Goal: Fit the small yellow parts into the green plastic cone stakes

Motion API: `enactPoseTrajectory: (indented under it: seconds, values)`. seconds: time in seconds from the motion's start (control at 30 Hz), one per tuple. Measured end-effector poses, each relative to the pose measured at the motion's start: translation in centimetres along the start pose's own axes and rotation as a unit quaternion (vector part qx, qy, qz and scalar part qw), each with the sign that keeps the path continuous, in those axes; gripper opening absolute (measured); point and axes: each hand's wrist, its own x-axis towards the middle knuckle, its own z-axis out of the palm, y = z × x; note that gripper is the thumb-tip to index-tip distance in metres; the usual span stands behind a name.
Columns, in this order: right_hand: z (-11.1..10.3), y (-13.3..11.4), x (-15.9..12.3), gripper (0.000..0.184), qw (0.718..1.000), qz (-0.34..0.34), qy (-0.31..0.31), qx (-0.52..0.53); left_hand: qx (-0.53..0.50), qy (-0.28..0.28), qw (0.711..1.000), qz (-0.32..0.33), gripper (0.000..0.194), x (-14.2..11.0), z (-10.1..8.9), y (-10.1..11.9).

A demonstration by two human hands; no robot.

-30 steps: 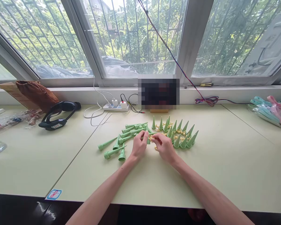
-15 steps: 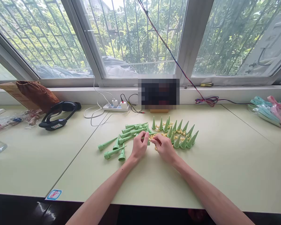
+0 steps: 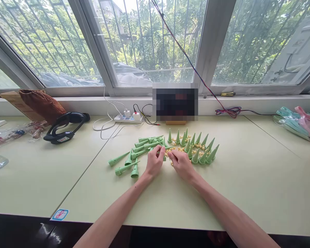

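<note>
My left hand (image 3: 155, 160) is closed around a green plastic spike (image 3: 163, 142), whose pointed tip stands up above the fingers. Close by on the right, my right hand (image 3: 180, 162) has its thumb and fingers pinched together beside that spike. Whatever sits between those fingertips is too small or hidden to make out. Small yellow plastic pieces (image 3: 181, 149) lie in a loose pile just beyond the hands. Several green spikes (image 3: 202, 158) stand point up to the right of the pile. More long green spikes (image 3: 122, 168) lie or lean in a heap at the left.
Behind the work stand a power strip (image 3: 128, 119) with white cables and a blurred-out dark screen (image 3: 175, 103). A black headset (image 3: 64, 129) and a brown pouch (image 3: 42, 105) are at the left. Bagged pink and teal items (image 3: 297, 122) lie far right.
My right fingertips have drawn slightly away from the spike and curled tighter. The left hand keeps hold of the spike in nearly the same place.
</note>
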Motion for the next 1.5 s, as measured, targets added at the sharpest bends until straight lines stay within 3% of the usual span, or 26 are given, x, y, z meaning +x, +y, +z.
enactPoseTrajectory:
  seconds: [0.23,0.47,1.17,1.27,1.37,1.5]
  values:
    - [-0.1,-0.4,-0.2,0.024,1.000,0.008,0.006,0.022,-0.022,0.015,0.999,-0.044,0.037,0.2,0.1,0.0]
    - [0.2,0.0,-0.1,0.019,1.000,-0.016,0.020,0.019,-0.023,0.019,0.999,-0.045,0.036,0.3,-0.1,0.1]
    - [0.1,-0.3,0.0,0.039,0.999,0.005,0.030,-0.015,0.019,-0.022,0.998,0.048,0.034,-0.7,0.3,0.3]
    - [0.0,-0.3,0.0,0.038,0.999,0.014,0.035,-0.007,0.010,-0.019,0.999,0.028,0.033,-0.5,0.3,0.4]
    - [0.0,-0.4,-0.1,0.024,0.999,0.020,0.042,0.012,-0.013,0.001,1.000,0.000,0.035,-0.2,0.3,0.4]
    - [0.2,-0.1,-0.1,0.023,0.999,-0.010,0.029,0.016,-0.089,0.007,0.993,-0.079,0.039,0.3,0.0,0.4]
